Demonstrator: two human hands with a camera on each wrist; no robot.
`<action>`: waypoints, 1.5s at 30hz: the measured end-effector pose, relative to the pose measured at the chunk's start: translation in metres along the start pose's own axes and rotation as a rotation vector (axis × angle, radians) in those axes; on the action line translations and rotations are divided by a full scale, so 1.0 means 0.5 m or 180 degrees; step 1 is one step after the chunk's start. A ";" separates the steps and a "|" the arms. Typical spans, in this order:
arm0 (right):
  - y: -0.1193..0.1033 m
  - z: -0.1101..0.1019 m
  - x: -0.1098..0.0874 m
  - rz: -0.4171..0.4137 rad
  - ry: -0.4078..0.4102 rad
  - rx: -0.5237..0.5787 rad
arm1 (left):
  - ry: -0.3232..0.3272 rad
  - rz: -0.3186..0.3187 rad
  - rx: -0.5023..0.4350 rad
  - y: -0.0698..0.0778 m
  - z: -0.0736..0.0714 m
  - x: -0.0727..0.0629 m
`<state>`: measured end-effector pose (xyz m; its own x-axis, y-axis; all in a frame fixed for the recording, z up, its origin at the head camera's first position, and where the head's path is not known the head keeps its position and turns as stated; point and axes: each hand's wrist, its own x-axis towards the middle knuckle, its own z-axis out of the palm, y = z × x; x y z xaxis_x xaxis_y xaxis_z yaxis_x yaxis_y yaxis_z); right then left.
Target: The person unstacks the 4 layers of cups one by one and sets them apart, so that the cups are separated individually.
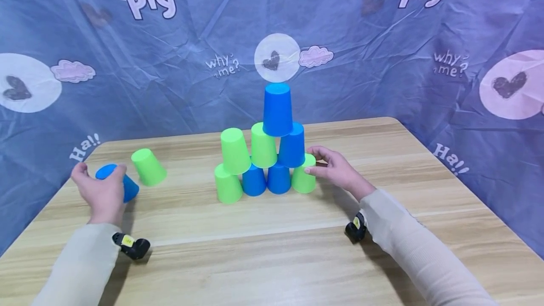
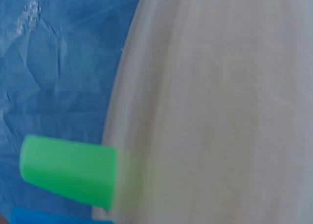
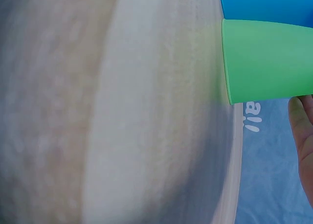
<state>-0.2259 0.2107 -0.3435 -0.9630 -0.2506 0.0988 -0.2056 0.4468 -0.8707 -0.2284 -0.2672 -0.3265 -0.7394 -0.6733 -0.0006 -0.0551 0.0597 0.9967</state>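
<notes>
In the head view, upside-down cups form a stack: green, blue, blue and green at the bottom. Above stand two green cups and a blue cup, topped by another blue cup. My right hand touches the side of the bottom right green cup, thumb in front. At the left, my left hand reaches over a separate blue cup, fingers spread around it with a gap on the far left. Contact there is unclear.
A green cup stands upside down just right of the left blue cup. The wooden table meets a printed blue cloth behind and at the sides. Wrist cameras sit on both sleeves.
</notes>
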 end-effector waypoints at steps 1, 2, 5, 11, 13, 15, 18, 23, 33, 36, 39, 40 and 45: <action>-0.001 0.000 0.000 -0.0009 0.0004 -0.0004 | 0.0000 0.0082 -0.0095 0.009 0.004 -0.005; -0.002 0.000 0.000 -0.0022 0.0008 -0.0009 | -0.0008 0.0168 -0.0191 0.018 0.008 -0.009; -0.005 0.000 0.001 -0.0066 0.0017 -0.0017 | -0.0034 0.0387 -0.0489 0.045 0.024 -0.025; -0.004 0.000 -0.001 -0.0095 0.0046 -0.0021 | -0.0173 0.0607 -0.0905 0.076 0.062 -0.067; -0.004 0.001 -0.003 -0.0083 0.0048 -0.0020 | -0.0233 0.0657 -0.0936 0.081 0.074 -0.080; -0.003 0.000 -0.004 -0.0070 0.0047 -0.0019 | -0.0305 0.0762 -0.0931 0.085 0.086 -0.093; -0.002 0.002 -0.003 -0.0057 0.0037 -0.0009 | -0.0486 0.0872 -0.0978 0.091 0.098 -0.113; 0.001 0.000 -0.003 -0.0031 0.0023 0.0019 | -0.0809 0.1031 -0.1117 0.115 0.121 -0.144; 0.005 0.000 -0.001 -0.0052 0.0017 0.0031 | -0.1343 0.1317 -0.1447 0.178 0.169 -0.207; 0.003 0.000 -0.001 -0.0048 0.0014 0.0033 | -0.1527 0.1316 -0.1450 0.191 0.177 -0.226; 0.002 0.000 0.000 -0.0035 0.0009 0.0038 | -0.1683 0.1289 -0.1391 0.200 0.184 -0.241; 0.002 0.000 0.000 -0.0029 0.0003 0.0040 | -0.1736 0.1280 -0.1366 0.203 0.186 -0.245; 0.003 -0.001 -0.002 -0.0033 -0.0017 0.0051 | -0.1986 0.1220 -0.1056 0.213 0.198 -0.259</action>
<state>-0.2256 0.2121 -0.3446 -0.9599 -0.2598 0.1052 -0.2126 0.4304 -0.8773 -0.2050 -0.1007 -0.2282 -0.9105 -0.1085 0.3990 0.4084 -0.0849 0.9088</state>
